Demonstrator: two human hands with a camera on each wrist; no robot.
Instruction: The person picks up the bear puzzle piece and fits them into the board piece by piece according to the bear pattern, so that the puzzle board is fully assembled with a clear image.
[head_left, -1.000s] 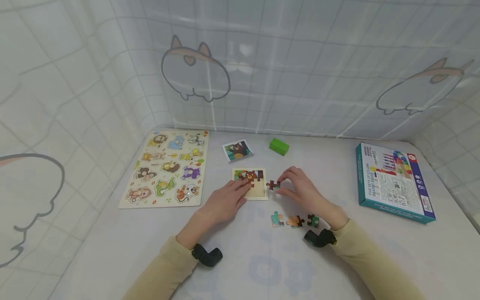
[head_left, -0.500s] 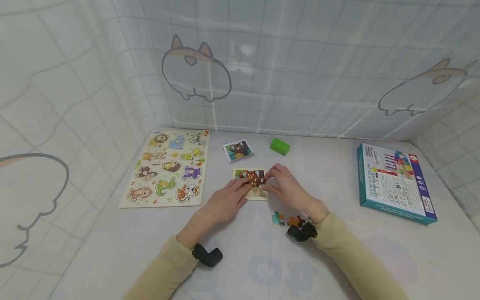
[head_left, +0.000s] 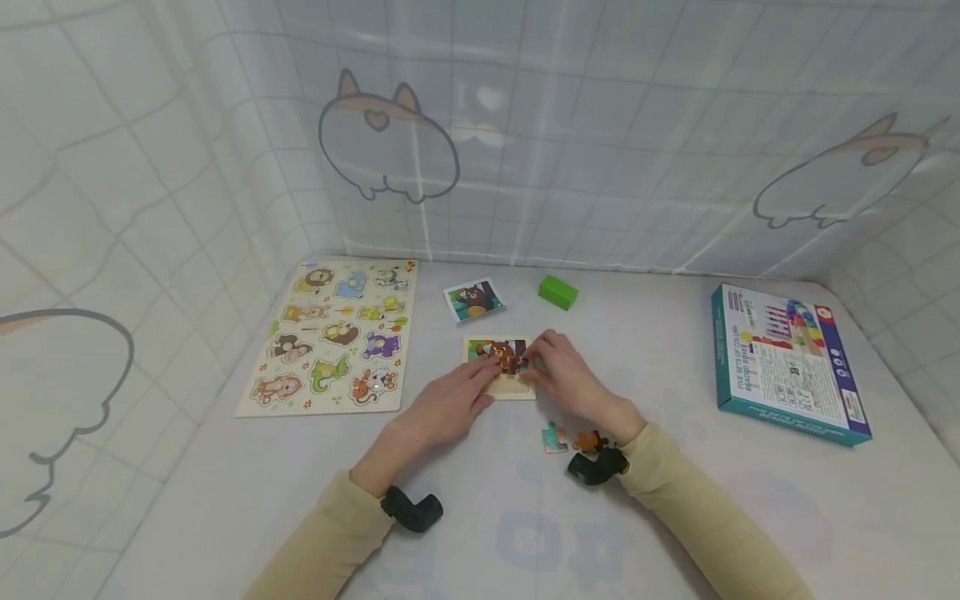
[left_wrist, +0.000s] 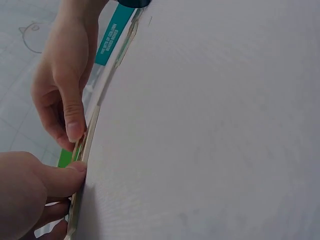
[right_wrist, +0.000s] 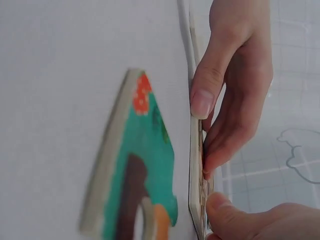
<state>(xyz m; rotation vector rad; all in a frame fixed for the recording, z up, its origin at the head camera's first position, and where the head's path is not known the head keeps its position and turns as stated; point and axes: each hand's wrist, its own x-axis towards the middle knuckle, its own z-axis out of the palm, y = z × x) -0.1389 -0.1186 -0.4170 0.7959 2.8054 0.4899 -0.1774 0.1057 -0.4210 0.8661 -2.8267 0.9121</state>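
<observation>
A small wooden puzzle tray (head_left: 512, 387) lies on the table, its upper part filled with a brown bear picture. My left hand (head_left: 448, 403) holds it at the left, fingers over the picture and thumb (left_wrist: 67, 177) against the near edge. At the tray's right side, my right hand (head_left: 570, 377) pinches a dark brown puzzle piece (head_left: 519, 365) beside the bear's head, close over the bare wood. Loose pieces lie nearer me: a teal one (head_left: 553, 438) and an orange-brown one (head_left: 588, 441). The right wrist hides another. One teal piece (right_wrist: 150, 135) looms large in the right wrist view.
A bear picture card (head_left: 475, 300) and a green block (head_left: 558, 292) lie behind the tray. At left is an animal peg-puzzle board (head_left: 315, 400); at right, a teal-edged toy box (head_left: 795, 362). A tile-patterned sheet (head_left: 525, 167) rises at the back.
My right hand has moved left, bringing the brown piece from beside the tray onto its right side. The right wrist now covers one loose piece. The left hand stays on the tray.
</observation>
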